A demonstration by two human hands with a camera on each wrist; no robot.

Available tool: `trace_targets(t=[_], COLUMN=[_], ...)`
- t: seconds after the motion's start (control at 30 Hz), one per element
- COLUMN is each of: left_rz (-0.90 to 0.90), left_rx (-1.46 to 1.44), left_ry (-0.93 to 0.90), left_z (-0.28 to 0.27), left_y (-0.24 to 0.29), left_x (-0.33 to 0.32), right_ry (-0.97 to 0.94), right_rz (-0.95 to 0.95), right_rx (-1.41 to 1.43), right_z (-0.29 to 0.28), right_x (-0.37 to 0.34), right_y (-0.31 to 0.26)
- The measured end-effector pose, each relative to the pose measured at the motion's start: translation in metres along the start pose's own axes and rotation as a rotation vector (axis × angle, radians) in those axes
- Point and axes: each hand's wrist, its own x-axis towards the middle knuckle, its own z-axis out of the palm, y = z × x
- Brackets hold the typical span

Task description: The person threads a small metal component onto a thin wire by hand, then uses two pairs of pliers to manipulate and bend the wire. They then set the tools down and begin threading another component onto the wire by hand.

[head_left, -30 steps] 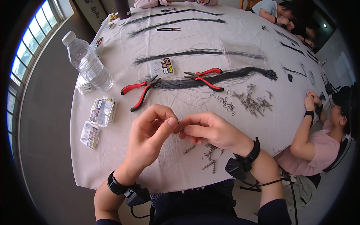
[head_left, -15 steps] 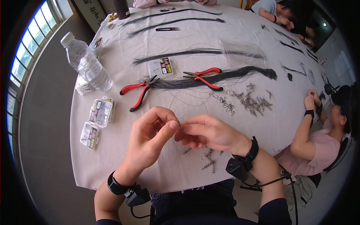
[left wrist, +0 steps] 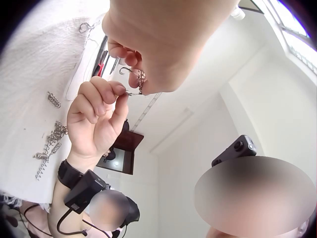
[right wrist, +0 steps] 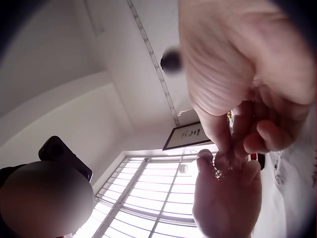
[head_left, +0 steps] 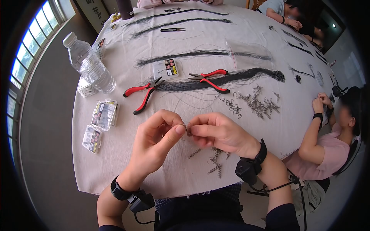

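Note:
In the head view the left hand (head_left: 154, 140) and right hand (head_left: 221, 133) meet fingertip to fingertip above the cloth. Between left thumb and index, a small metal spring coil (left wrist: 141, 82) with a hook (left wrist: 124, 71) beside it shows in the left wrist view. The right thumb and index pinch a thin metal end (left wrist: 131, 93) joined to that coil. Fingers largely cover the piece in the right wrist view. Loose spring coils (head_left: 215, 161) lie on the cloth below the right hand.
Red-handled pliers (head_left: 143, 94) and a second pair (head_left: 210, 81) lie beyond the hands, near black strands (head_left: 239, 78), hooks (head_left: 231, 107) and a heap of springs (head_left: 258, 104). Plastic boxes (head_left: 92, 139) and a water bottle (head_left: 90, 63) stand left. People sit around the table.
The right hand shifted slightly and its fingertips changed position at the small metal piece. The left hand kept its pinch, moving slightly down.

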Motion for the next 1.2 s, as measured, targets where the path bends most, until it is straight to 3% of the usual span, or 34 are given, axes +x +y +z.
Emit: trace_targets(t=[0.13, 0.2, 0.23, 0.3, 0.43, 0.5, 0.63, 0.9, 1.0, 1.2], left_rz=[0.001, -0.019, -0.018, -0.014, -0.027, -0.041, -0.026, 0.127, 0.167, 0.210], left_rx=[0.028, 0.021, 0.021, 0.047, 0.056, 0.077, 0.141, 0.420, 0.408, 0.424], left_ry=[0.018, 0.054, 0.056, 0.093, 0.124, 0.098, 0.081, 0.103, 0.119, 0.103], left_z=[0.001, 0.002, 0.001, 0.001, 0.002, 0.003, 0.005, 0.007, 0.007, 0.008], left_y=[0.001, 0.001, 0.000, -0.002, -0.006, -0.007, -0.016, -0.016, -0.018, -0.015], left_x=[0.000, -0.001, -0.001, 0.000, 0.000, 0.000, -0.002, -0.002, -0.002, -0.001], right_ry=[0.057, 0.266, 0.264, 0.409, 0.398, 0.259, 0.219, 0.384, 0.362, 0.305], right_rz=[-0.103, -0.409, -0.409, -0.693, -0.835, -0.918, -0.845, -0.877, -0.987, -0.951], right_rx=[-0.156, -0.533, -0.534, -0.834, -0.893, -0.769, -0.606, -0.779, -0.893, -0.793], right_z=[0.003, 0.007, 0.008, 0.011, 0.014, 0.009, 0.012, 0.020, 0.019, 0.016], right_x=[-0.001, -0.001, -0.002, -0.006, -0.004, 0.002, 0.003, 0.000, 0.001, 0.001], right_y=[-0.002, 0.002, 0.002, 0.001, 0.004, 0.007, 0.011, 0.014, 0.012, 0.009])
